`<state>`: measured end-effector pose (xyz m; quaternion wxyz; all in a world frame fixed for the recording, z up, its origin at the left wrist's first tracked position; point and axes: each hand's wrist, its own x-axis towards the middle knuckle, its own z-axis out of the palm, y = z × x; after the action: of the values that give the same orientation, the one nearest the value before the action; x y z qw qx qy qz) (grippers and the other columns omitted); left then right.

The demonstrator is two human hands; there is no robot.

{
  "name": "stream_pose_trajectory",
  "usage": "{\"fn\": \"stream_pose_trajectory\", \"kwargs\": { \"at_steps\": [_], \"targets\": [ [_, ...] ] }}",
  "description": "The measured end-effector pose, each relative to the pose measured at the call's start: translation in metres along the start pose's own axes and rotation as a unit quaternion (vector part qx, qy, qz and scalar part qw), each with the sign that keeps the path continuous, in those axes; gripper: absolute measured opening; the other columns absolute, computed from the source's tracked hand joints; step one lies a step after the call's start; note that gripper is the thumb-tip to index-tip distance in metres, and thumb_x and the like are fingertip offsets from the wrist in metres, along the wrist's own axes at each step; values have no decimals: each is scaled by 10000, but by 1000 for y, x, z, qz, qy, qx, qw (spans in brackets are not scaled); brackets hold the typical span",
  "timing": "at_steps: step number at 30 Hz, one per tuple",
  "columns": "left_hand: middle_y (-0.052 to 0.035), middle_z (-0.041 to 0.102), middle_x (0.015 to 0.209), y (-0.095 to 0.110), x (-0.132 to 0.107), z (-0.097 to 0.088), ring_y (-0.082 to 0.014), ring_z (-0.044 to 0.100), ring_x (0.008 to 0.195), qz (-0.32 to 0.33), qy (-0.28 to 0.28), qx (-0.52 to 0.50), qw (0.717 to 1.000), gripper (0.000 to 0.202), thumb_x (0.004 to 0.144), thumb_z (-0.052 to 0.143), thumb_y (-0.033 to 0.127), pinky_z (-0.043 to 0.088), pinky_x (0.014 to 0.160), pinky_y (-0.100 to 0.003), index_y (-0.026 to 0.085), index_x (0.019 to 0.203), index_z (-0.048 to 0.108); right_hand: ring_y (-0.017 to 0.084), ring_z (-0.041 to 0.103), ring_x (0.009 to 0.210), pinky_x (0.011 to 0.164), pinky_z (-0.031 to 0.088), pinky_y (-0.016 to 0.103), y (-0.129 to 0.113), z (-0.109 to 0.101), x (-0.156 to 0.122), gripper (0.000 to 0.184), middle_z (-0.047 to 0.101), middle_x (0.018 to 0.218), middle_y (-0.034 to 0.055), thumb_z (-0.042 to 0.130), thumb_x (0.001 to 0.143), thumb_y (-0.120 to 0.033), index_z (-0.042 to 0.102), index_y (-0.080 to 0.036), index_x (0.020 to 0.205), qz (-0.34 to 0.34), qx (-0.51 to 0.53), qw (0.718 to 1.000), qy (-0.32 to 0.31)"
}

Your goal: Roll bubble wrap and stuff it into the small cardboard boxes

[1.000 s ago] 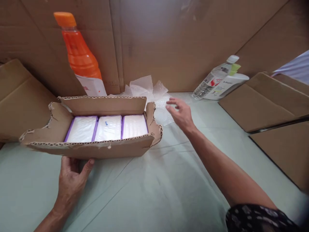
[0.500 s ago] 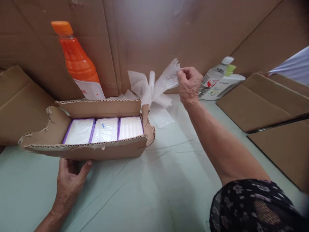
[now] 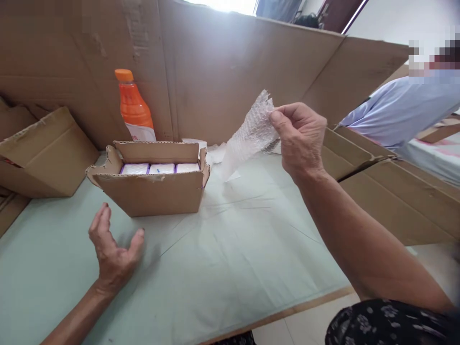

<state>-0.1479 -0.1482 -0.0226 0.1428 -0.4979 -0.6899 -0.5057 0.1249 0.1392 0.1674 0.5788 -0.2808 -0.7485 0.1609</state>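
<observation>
My right hand (image 3: pixel 302 139) pinches the upper end of a strip of bubble wrap (image 3: pixel 247 134), which hangs slanting down to the left above the table. In front of the cardboard box (image 3: pixel 161 196), my left hand (image 3: pixel 117 254) is raised with thumb and fingers spread, touching nothing. The box stands upright, its top edges torn and ragged. Three white packs with purple edges (image 3: pixel 161 168) sit side by side inside it; their lower parts are hidden. Some more white wrapping (image 3: pixel 215 154) lies behind the box's right end.
An orange bottle (image 3: pixel 135 108) stands behind the box against a cardboard wall (image 3: pixel 223 72). Cardboard boxes flank the pale green table (image 3: pixel 244 263), one at left (image 3: pixel 53 153) and others at right (image 3: pixel 402 201). A person in a light shirt (image 3: pixel 402 105) is at the far right.
The bubble wrap strip has been lifted off the other wrapping, towards me. My left hand has come away from the box front and spread. The view has tilted up, bringing a person into sight.
</observation>
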Motion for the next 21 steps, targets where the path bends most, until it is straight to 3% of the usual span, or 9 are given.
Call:
{"fn": "stream_pose_trajectory", "kwargs": {
  "at_steps": [2, 4, 7, 10, 13, 15, 19, 21],
  "targets": [
    [-171, 370, 1605, 33, -12, -4, -378, 370, 1491, 74, -36, -12, 997, 904, 807, 761, 253, 344, 1205, -588, 265, 1594, 316, 218, 662, 832, 811, 551, 424, -27, -8, -8, 117, 700, 864, -7, 687, 930, -390, 678, -325, 832, -15, -2, 1000, -16],
    [-163, 368, 1610, 70, -21, 4, -367, 386, 1487, 105, -83, -48, 990, 894, 825, 761, 254, 360, 1200, -576, 297, 1592, 303, 215, 668, 830, 814, 557, 421, -52, -9, -18, 118, 707, 858, -12, 704, 921, -353, 687, -314, 811, -31, -13, 999, -24],
    [-219, 298, 1645, 123, -25, 36, -402, 340, 1518, 105, -131, -121, 978, 985, 837, 774, 389, 353, 1194, -626, 262, 1622, 192, 173, 659, 798, 804, 555, 371, -81, -2, -39, 158, 678, 804, -10, 694, 932, -328, 668, -236, 806, -45, -30, 998, -41],
    [-234, 263, 1673, 156, -19, 71, -409, 312, 1538, 72, -142, -181, 970, 965, 860, 736, 409, 341, 1200, -629, 239, 1624, 170, 155, 650, 796, 786, 560, 331, -97, 6, -63, 237, 656, 779, -9, 663, 957, -399, 643, -220, 803, -26, -31, 995, -92],
    [-169, 543, 1512, 161, -4, 79, -314, 570, 1351, -5, -191, -248, 950, 652, 911, 518, 190, 461, 1121, -495, 225, 1545, 371, 168, 661, 810, 789, 570, 341, -95, -1, -79, 231, 657, 781, -3, 658, 956, -437, 657, -230, 854, 24, -15, 989, -147],
    [-88, 711, 1258, 154, 11, 69, -249, 687, 1105, -62, -281, -283, 915, 575, 846, 442, 114, 537, 985, -398, 227, 1397, 559, 204, 684, 928, 870, 574, 388, -86, -15, -84, 268, 689, 893, 13, 707, 909, -489, 683, -251, 1032, 53, -8, 982, -180],
    [-23, 734, 1005, 136, 41, 35, -229, 672, 925, -120, -511, -333, 783, 459, 702, 458, 120, 555, 789, -325, 210, 1078, 707, 340, 544, 1342, 1101, 481, 515, -69, -40, -92, 817, 628, 1341, 67, 882, 644, -626, 617, -321, 1354, 56, 21, 954, -294],
    [-26, 731, 983, 130, 51, 23, -231, 663, 898, -126, -583, -341, 727, 411, 695, 461, 130, 547, 754, -313, 206, 1013, 710, 354, 531, 1357, 1130, 454, 527, -62, -42, -102, 823, 627, 1367, 73, 901, 610, -620, 648, -320, 1333, 56, 46, 914, -400]
  ]
}}
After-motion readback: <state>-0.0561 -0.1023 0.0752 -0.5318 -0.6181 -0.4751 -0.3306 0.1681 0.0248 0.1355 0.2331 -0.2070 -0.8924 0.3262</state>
